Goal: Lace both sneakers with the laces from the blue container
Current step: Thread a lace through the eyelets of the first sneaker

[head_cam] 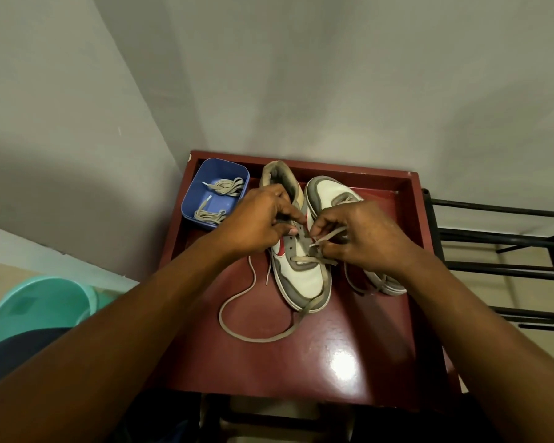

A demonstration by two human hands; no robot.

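Two white and grey sneakers lie on a dark red table (301, 362). The left sneaker (301, 279) has its toe toward me and a red logo on its side. My left hand (256, 219) grips its tongue and eyelet flap. My right hand (359, 238) pinches the end of a beige lace (253, 337), which crosses the lowest eyelets and trails in a long loop over the table. The right sneaker (327, 190) lies beside it, toe away, partly hidden by my right hand. A blue container (218, 169) at the back left holds two bundled laces.
The table stands in a corner against grey walls and has a raised rim at the back and right. A black metal rack (506, 251) is to the right. A teal plastic tub (36, 308) sits on the floor at the left.
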